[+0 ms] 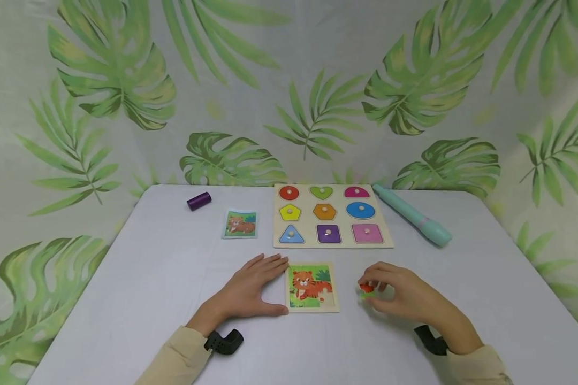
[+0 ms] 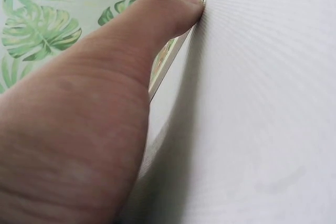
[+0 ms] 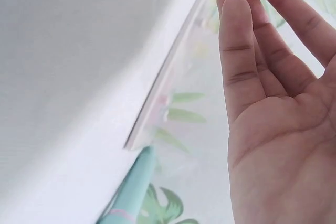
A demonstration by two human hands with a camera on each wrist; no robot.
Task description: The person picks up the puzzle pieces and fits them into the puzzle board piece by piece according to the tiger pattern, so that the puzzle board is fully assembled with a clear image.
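A small wooden jigsaw puzzle [image 1: 310, 286] with a tiger picture lies flat at the middle of the table. Its lower right shows a bare, pale gap. My left hand [image 1: 252, 291] rests at the puzzle's left edge, thumb by the lower corner and fingertips by the upper one, spread apart. In the left wrist view, the thumb [image 2: 178, 14] touches the frame's side. To the right of the puzzle, my right hand [image 1: 397, 289] pinches a puzzle piece [image 1: 366, 289] with red and green on it, held apart from the frame. The right wrist view shows that piece edge-on between the fingertips.
Behind the puzzle lies a shape board [image 1: 305, 224] with knobbed colored pieces. A tiger picture card [image 1: 241, 224] and a purple cylinder [image 1: 199, 201] lie at the back left. A mint-green long-handled object [image 1: 414, 216] lies at the back right.
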